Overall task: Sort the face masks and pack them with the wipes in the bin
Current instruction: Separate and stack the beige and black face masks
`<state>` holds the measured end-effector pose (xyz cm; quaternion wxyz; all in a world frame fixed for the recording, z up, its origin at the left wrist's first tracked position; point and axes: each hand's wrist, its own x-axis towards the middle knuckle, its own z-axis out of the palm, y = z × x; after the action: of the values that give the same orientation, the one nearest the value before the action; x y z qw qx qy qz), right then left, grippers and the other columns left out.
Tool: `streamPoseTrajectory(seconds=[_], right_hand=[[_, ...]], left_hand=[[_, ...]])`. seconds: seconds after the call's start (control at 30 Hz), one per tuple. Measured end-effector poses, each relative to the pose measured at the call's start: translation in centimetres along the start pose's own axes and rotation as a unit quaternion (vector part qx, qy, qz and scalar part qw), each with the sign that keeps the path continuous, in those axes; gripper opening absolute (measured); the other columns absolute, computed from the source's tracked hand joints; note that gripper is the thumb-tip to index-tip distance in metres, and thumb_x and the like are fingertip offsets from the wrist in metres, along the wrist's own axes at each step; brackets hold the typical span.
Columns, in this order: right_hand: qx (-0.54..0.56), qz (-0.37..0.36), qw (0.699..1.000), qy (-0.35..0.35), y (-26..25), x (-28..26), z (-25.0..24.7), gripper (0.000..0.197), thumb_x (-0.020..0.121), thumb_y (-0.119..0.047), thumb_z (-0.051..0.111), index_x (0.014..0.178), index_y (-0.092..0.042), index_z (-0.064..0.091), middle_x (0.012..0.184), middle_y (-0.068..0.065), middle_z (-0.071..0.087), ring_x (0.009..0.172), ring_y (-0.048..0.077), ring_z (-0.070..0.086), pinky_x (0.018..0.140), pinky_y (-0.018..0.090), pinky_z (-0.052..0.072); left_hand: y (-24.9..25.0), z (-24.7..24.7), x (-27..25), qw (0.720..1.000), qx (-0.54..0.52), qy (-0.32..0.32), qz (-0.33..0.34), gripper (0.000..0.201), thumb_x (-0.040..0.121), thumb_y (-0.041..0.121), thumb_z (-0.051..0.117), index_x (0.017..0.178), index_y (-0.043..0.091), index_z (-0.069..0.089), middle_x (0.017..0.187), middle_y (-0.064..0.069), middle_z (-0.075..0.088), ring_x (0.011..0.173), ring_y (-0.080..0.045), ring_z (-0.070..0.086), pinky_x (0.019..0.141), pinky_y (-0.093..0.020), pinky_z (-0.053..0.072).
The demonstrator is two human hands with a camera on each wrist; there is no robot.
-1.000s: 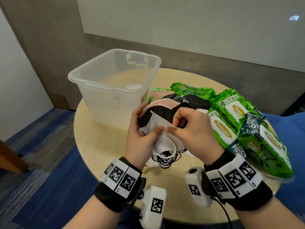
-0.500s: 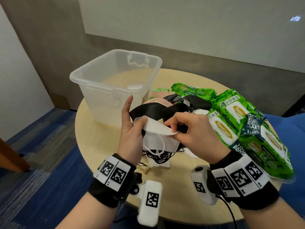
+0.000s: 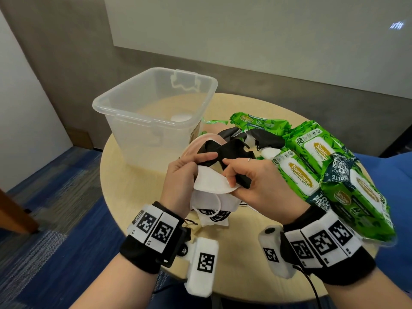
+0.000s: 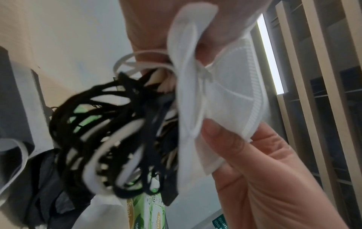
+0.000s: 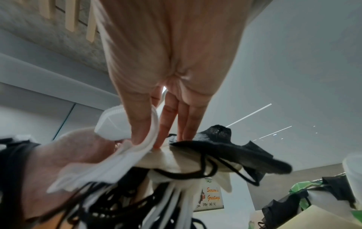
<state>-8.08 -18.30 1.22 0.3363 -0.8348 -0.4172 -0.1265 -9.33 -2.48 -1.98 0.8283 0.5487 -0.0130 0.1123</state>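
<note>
A round wooden table point(image 3: 124, 175) stands on blue carpet point(image 3: 66, 253) before a grey wall point(image 3: 66, 52).

Looked like an office meeting room, round light-wood table point(image 3: 116, 175), blue patterned carpet tiles point(image 3: 55, 179), grey wall panel point(image 3: 73, 63) under a large white board point(image 3: 245, 30), wooden ceiling slats point(image 4: 313, 77), "Season's Greetings" card point(image 5: 212, 196) on the wall

Green plastic wipes packs point(image 3: 312, 166) right of the clear plastic bin point(image 3: 142, 112) read "Sanicare" and "80". A small card point(image 5: 212, 196) in the right wrist view reads "Season's Greetings".
</note>
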Motion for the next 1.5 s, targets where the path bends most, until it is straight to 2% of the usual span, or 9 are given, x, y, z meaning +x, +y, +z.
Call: streamPoseTrajectory(seconds=[0.2, 0.3, 0.47, 0.57, 0.77, 0.93, 1.1, 1.27, 1.5], right_hand=[[0.004, -0.041, 0.999, -0.015, 0.1, -0.1, 1.0, 0.017, 0.070, -0.001, 0.067, 0.066, -0.009, 0.053, 0.065, -0.011, 0.051, 0.074, 0.012, 0.060, 0.097, 0.009, 0.037], [-0.005, -0.039, 0.999, -0.032, 0.1, -0.2, 1.2, 0.017, 0.070, -0.004, 0.069, 0.068, -0.010, 0.052, 0.073, -0.013, 0.054, 0.107, 0.028, 0.062, 0.103, 0.021, 0.035], [0.017, -0.052, 0.997, -0.056, 0.2, -0.2, 1.1, 0.016, 0.072, -0.003, 0.067, 0.066, -0.006, 0.053, 0.070, 0.012, 0.065, 0.088, 0.038, 0.066, 0.095, 0.005, 0.035], [0.060, -0.031, 0.996, -0.059, 0.2, -0.2, 0.8, 0.026, 0.075, -0.004, 0.065, 0.066, -0.022, 0.047, 0.072, 0.008, 0.064, 0.087, 0.034, 0.066, 0.087, 0.025, 0.049], [0.199, 0.159, 0.966, -0.033, 0.7, -0.3, -2.4, 0.028, 0.075, -0.002, 0.067, 0.070, -0.025, 0.052, 0.069, -0.003, 0.062, 0.065, 0.009, 0.057, 0.061, 0.023, 0.047], [0.095, 0.307, 0.938, 0.132, 2.7, -0.7, -5.2, 0.038, 0.077, -0.004, 0.068, 0.098, -0.025, 0.046, 0.084, 0.001, 0.056, 0.077, 0.027, 0.056, 0.064, 0.034, 0.046], [-0.028, 0.147, 0.941, 0.302, 0.4, 0.1, -4.7, 0.038, 0.075, -0.007, 0.065, 0.098, -0.025, 0.040, 0.066, -0.001, 0.056, 0.055, 0.014, 0.051, 0.054, 0.032, 0.044], [-0.196, -0.093, 0.965, 0.145, -0.3, 1.2, -0.9, 0.034, 0.070, -0.008, 0.056, 0.100, -0.018, 0.042, 0.068, 0.003, 0.056, 0.077, 0.013, 0.046, 0.071, 0.031, 0.033], [-0.064, -0.045, 0.997, -0.017, 1.5, 0.6, -0.5, 0.015, 0.066, -0.002, 0.064, 0.079, -0.009, 0.064, 0.081, 0.003, 0.064, 0.089, 0.014, 0.052, 0.078, 0.012, 0.036]], left_hand=[[-0.4, 0.6, 0.1, 0.997, 0.034, 0.063, -0.002, 0.009, 0.071, -0.001, 0.074, 0.076, 0.006, 0.073, 0.075, 0.004, 0.072, 0.073, -0.014, 0.067, 0.073, -0.030, 0.055], [-0.6, 0.6, 0.2, 0.995, 0.051, 0.083, 0.000, 0.020, 0.068, -0.009, 0.074, 0.074, 0.010, 0.072, 0.071, 0.007, 0.071, 0.067, -0.014, 0.067, 0.069, -0.028, 0.058], [-0.6, 0.4, 0.3, 0.993, 0.043, 0.110, -0.003, 0.021, 0.072, -0.011, 0.070, 0.076, 0.009, 0.072, 0.069, 0.006, 0.070, 0.068, -0.012, 0.066, 0.063, -0.022, 0.055], [-0.4, 0.2, 0.6, 0.991, 0.025, 0.135, 0.001, 0.021, 0.072, -0.011, 0.070, 0.077, 0.010, 0.072, 0.072, 0.000, 0.069, 0.066, -0.010, 0.066, 0.061, -0.020, 0.054], [-0.3, -0.9, 1.0, 0.988, 0.032, 0.149, 0.036, 0.023, 0.072, -0.010, 0.070, 0.081, 0.011, 0.071, 0.070, 0.025, 0.069, 0.072, 0.006, 0.066, 0.065, -0.010, 0.050], [-0.6, -1.7, 1.0, 0.985, 0.041, 0.163, 0.050, 0.027, 0.069, -0.006, 0.074, 0.078, 0.019, 0.073, 0.096, 0.016, 0.070, 0.094, -0.001, 0.065, 0.081, -0.022, 0.052], [-0.7, -1.0, 0.7, 0.986, 0.057, 0.144, 0.066, 0.032, 0.069, -0.005, 0.075, 0.085, 0.022, 0.072, 0.106, 0.017, 0.065, 0.097, 0.007, 0.061, 0.083, -0.017, 0.050], [-0.4, 0.0, 0.3, 0.989, 0.063, 0.112, 0.078, 0.033, 0.067, -0.010, 0.074, 0.087, 0.016, 0.071, 0.105, 0.011, 0.067, 0.096, 0.001, 0.064, 0.085, -0.019, 0.052], [-0.1, -0.3, 0.3, 0.994, 0.040, 0.070, 0.070, 0.034, 0.066, -0.013, 0.073, 0.085, 0.014, 0.070, 0.097, 0.018, 0.070, 0.100, 0.000, 0.064, 0.081, -0.015, 0.050]])
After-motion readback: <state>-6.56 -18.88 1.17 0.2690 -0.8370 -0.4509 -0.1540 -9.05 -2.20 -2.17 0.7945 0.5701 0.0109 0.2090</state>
